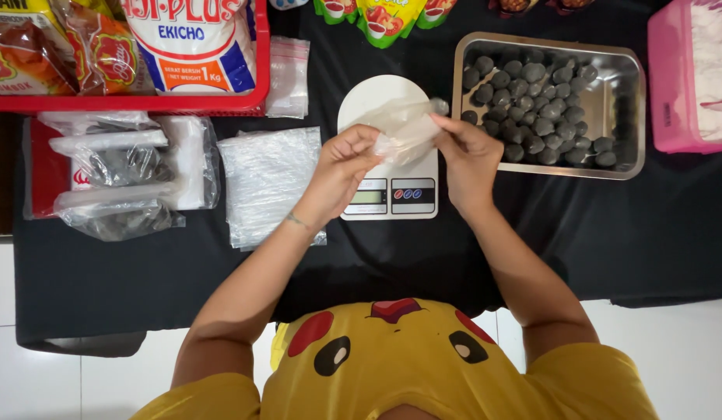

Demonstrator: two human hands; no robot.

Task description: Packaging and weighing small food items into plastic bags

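Head view: my left hand (341, 159) and right hand (468, 155) both pinch a small clear plastic bag (404, 128), fingers closed on its edges, holding it just above the white kitchen scale (388, 190). To my right, a steel tray (632, 117) holds dark round nuts (536, 105). To my left lies a stack of clear bags (268, 183) on the black cloth (649, 233).
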